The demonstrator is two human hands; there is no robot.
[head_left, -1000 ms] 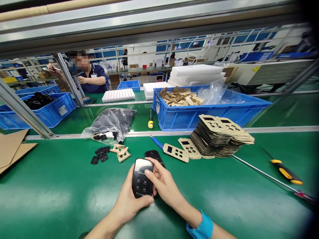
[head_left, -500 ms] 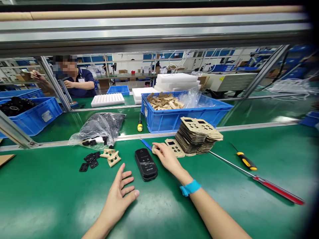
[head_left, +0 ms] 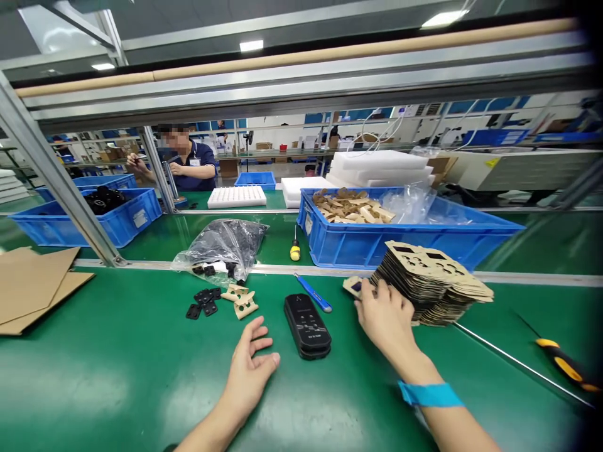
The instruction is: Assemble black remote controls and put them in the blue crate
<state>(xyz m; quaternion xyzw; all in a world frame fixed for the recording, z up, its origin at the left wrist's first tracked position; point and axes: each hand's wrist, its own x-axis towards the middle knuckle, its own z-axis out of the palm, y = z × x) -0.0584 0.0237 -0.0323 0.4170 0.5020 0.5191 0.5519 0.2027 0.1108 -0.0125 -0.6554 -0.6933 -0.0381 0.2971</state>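
Note:
My left hand (head_left: 252, 370) hovers palm inward over the green bench, fingers spread and holding nothing. To its right lies a black handheld device (head_left: 307, 326) with small buttons. My right hand (head_left: 387, 314) bends its fingers over a loose tan die-cut sheet (head_left: 351, 285) beside a tall stack of tan die-cut sheets (head_left: 426, 276); the fingertips are partly hidden. Between the device and that hand rests a blue utility knife (head_left: 315, 294). Several small black pads (head_left: 205, 302) and curled tan pieces (head_left: 241, 300) lie beyond my left hand.
Behind stand a blue bin (head_left: 409, 238) of tan scraps, a plastic bag (head_left: 226, 245) of black parts and a yellow screwdriver (head_left: 294, 250). Cardboard (head_left: 32, 289) lies left; a long metal shaft (head_left: 518, 361) and another screwdriver (head_left: 563, 364) lie right. Across the bench, a person (head_left: 193, 166) works.
The view has turned left and tilted up. My right hand has moved from beside the utility knife onto the loose tan sheet. My left hand stays open near the device.

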